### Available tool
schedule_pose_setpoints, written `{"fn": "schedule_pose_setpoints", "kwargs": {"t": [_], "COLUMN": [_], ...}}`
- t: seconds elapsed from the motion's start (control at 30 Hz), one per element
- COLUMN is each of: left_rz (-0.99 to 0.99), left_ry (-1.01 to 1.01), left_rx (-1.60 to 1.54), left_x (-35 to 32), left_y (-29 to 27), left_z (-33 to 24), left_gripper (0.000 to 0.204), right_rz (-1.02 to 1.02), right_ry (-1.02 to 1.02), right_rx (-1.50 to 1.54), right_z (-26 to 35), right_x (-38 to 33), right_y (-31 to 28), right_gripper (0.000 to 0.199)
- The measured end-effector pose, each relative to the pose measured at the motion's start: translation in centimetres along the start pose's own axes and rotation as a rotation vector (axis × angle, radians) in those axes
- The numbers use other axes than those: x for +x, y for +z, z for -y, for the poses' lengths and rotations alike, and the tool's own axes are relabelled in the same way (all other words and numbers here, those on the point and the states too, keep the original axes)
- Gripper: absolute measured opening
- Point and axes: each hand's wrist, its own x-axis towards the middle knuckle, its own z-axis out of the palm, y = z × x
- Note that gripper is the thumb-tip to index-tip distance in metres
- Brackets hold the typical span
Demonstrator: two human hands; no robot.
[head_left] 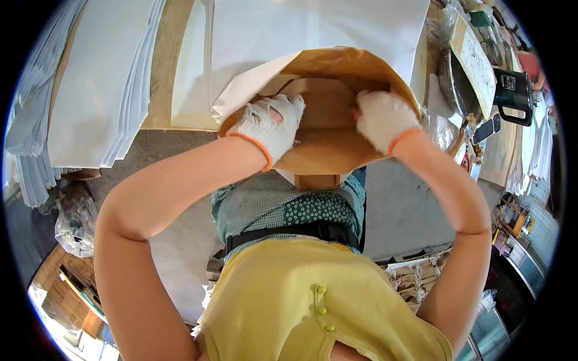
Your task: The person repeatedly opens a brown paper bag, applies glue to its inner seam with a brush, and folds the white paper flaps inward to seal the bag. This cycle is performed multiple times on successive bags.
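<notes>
A large paper bag (pixel 328 150), white outside and brown inside, gapes open in front of me at the table edge. Both of my hands are inside its mouth, in white knit gloves with orange cuffs. My left hand (pixel 274 123) is at the left inner side, its fingers curled and its glove torn on the back. At the right inner side, my right hand (pixel 385 119) is closed like a fist. Fingertips of both hands are partly hidden, so anything pinched in them does not show. A folded brown flap (pixel 317 182) sticks out below the bag's lower rim, above my lap.
White paper sheets (pixel 319 24) lie on the table beyond the bag. Stacked white paper bags (pixel 99 84) fan out at left. To the right stand a black mug (pixel 513 96), a phone (pixel 487 129) and crumpled clear plastic (pixel 441 129). A clear plastic bag (pixel 76 222) hangs at lower left.
</notes>
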Motion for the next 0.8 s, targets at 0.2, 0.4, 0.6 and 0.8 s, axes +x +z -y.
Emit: {"fn": "schedule_pose_setpoints", "kwargs": {"t": [0.2, 0.4, 0.6, 0.8], "left_rz": [0.31, 0.234, 0.175, 0.006], "left_ry": [0.067, 0.02, -0.078, -0.018], "left_rx": [-0.047, -0.126, -0.11, -0.237], "left_x": [3.6, 4.3, 3.4, 0.8], "left_y": [-1.5, -4.1, -6.9, -2.5], "left_z": [1.8, 1.5, -0.1, 3.2], "left_gripper": [0.036, 0.032, 0.041, 0.058], "right_rz": [-0.021, -0.42, -0.612, -0.638], "right_ry": [-0.049, -0.333, -0.547, 0.326], "right_rx": [0.042, 0.289, 0.612, 0.059], "right_z": [0.6, 3.0, -1.0, -13.2], "right_x": [-0.8, -2.0, -3.8, -14.0], "right_y": [-0.9, -3.2, -2.6, 0.3], "right_gripper": [0.031, 0.033, 0.042, 0.028]}}
